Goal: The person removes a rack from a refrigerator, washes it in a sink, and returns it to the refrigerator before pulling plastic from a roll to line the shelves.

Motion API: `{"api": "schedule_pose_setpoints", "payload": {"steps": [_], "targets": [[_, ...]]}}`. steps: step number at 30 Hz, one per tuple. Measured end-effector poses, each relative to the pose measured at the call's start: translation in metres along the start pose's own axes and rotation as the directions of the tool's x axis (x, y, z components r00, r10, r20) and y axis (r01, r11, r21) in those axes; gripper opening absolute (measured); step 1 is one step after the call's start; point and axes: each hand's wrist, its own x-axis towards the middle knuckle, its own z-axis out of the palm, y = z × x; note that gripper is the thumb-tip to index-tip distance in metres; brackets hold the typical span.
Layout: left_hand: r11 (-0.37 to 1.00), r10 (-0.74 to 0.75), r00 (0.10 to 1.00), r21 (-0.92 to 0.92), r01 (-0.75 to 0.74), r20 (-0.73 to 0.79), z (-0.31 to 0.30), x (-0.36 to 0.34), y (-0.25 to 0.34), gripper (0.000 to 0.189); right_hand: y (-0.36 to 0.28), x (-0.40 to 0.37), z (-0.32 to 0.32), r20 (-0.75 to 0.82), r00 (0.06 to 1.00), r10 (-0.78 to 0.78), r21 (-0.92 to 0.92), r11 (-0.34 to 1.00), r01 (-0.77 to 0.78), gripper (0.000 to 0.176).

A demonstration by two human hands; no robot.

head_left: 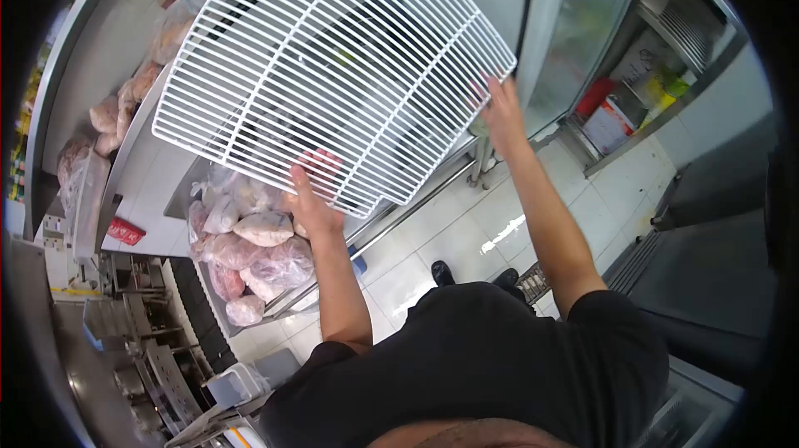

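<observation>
A white wire fridge shelf (333, 73) is held up in front of me, tilted, with its bars running close together. My left hand (316, 202) grips its near edge, thumb on top and fingers showing beneath through the bars. On the right edge, my right hand (502, 115) is closed round the rim, its fingertips partly under the wires. Just below and left of my left hand lie several plastic bags of pale pink meat (262, 231) on a steel surface. The shelf covers part of what is behind it.
A glass fridge door (574, 32) stands to the right, near a low unit with a red and white box (612, 123). More bagged meat (125, 107) lies on a steel counter at upper left. White floor tiles (441, 227) and a drain grate (533, 283) are below.
</observation>
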Motion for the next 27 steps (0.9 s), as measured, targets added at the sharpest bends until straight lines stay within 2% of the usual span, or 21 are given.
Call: {"api": "schedule_pose_setpoints", "payload": {"steps": [1,3,4,7,8,9,11,12,14,15,17,19,20,21,23,24,25,27], "targets": [[0.998,-0.037,0.999,-0.043,0.038,0.018,0.005,-0.005,-0.01,0.047,-0.009,-0.024,-0.015,0.118,0.989,0.087,0.181,0.978,-0.107,0.067],[0.981,-0.115,0.99,-0.148,0.127,0.083,0.015,-0.015,-0.032,0.048,-0.04,-0.071,-0.006,0.09,0.996,0.024,0.228,0.973,-0.044,0.066],[0.968,-0.145,0.981,-0.188,0.168,0.128,0.022,-0.022,-0.043,0.051,-0.052,-0.086,-0.014,0.132,0.987,0.095,0.316,0.939,-0.132,0.062],[0.903,-0.285,0.913,-0.237,0.357,0.291,0.049,-0.05,-0.073,0.054,-0.066,-0.099,-0.07,0.133,0.982,0.138,0.476,0.86,-0.185,0.057],[0.847,-0.382,0.861,-0.246,0.471,0.335,0.05,-0.057,-0.084,0.059,-0.08,-0.107,-0.087,0.035,0.987,0.154,0.457,0.876,-0.153,0.054],[0.831,-0.395,0.729,-0.119,0.543,0.56,0.055,-0.062,-0.09,0.069,-0.095,-0.113,-0.106,0.018,0.995,0.102,0.438,0.893,-0.1,0.055],[0.828,-0.45,0.656,0.008,0.561,0.606,0.086,-0.077,-0.095,0.094,-0.127,-0.121,-0.146,-0.006,1.0,-0.006,0.394,0.919,0.008,0.056],[0.826,-0.431,0.69,-0.054,0.561,0.582,0.102,-0.081,-0.094,0.112,-0.145,-0.127,-0.16,-0.044,0.998,-0.051,0.376,0.924,0.064,0.059],[0.806,-0.363,0.701,-0.171,0.567,0.613,0.127,-0.064,-0.096,0.11,-0.17,-0.139,-0.206,-0.049,0.993,-0.112,0.336,0.934,0.122,0.061],[0.737,-0.373,0.736,-0.302,0.605,0.565,0.139,-0.056,-0.097,0.109,-0.181,-0.143,-0.228,-0.043,0.988,-0.146,0.33,0.932,0.152,0.062],[0.631,-0.329,0.65,-0.353,0.691,0.685,0.164,-0.044,-0.101,0.106,-0.202,-0.151,-0.265,-0.081,0.978,-0.191,0.267,0.942,0.206,0.059],[0.678,-0.395,0.559,-0.18,0.713,0.729,0.19,-0.053,-0.113,0.1,-0.226,-0.161,-0.294,-0.102,0.969,-0.226,0.176,0.955,0.241,0.057],[0.683,-0.401,0.537,-0.148,0.715,0.742,0.192,-0.061,-0.126,0.093,-0.237,-0.165,-0.307,-0.188,0.961,-0.204,0.123,0.966,0.229,0.056],[0.609,-0.342,0.438,-0.159,0.777,0.831,0.192,-0.064,-0.149,0.084,-0.247,-0.17,-0.316,-0.274,0.945,-0.18,0.075,0.975,0.208,0.055],[0.687,-0.39,0.289,0.067,0.723,0.874,0.184,-0.07,-0.179,0.074,-0.269,-0.181,-0.331,-0.429,0.877,-0.219,-0.135,0.975,0.177,0.057],[0.635,-0.472,0.339,0.046,0.771,0.814,0.208,-0.096,-0.168,0.059,-0.279,-0.184,-0.337,-0.517,0.82,-0.248,-0.244,0.96,0.136,0.056],[0.625,-0.502,0.273,0.127,0.77,0.82,0.221,-0.109,-0.168,0.052,-0.288,-0.188,-0.343,-0.597,0.752,-0.28,-0.342,0.936,0.077,0.055],[0.659,-0.545,0.326,0.155,0.736,0.772,0.246,-0.145,-0.167,0.046,-0.286,-0.188,-0.399,-0.652,0.695,-0.303,-0.408,0.913,0.014,0.051]]}}
